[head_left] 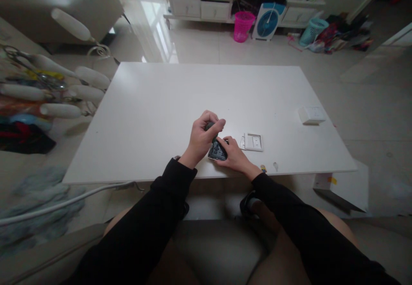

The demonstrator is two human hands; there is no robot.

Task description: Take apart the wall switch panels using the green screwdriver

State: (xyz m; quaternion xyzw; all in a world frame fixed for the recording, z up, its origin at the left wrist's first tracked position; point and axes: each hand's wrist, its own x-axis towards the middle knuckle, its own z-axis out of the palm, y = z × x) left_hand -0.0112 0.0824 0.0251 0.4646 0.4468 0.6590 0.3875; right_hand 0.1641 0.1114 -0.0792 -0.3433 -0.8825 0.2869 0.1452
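Note:
My left hand (203,134) is closed around the dark handle of a screwdriver (209,125), held upright; its lower end meets a dark-backed wall socket (218,151), and its tip is too small to make out. My right hand (234,154) grips this socket from the right, fingers along its edge. The socket's back, with molded detail, faces up, and a thin white rim shows along its near side. Right of my right hand, a white socket plate (255,142) lies on the table, with a thin pale piece (242,143) at its left side.
The white table (161,104) carries a white box-like fitting (311,115) at the right. Near the front edge lie a small yellow-and-blue piece (263,168) and a small clear bag (275,165). A white cable (64,199) runs below the left front edge.

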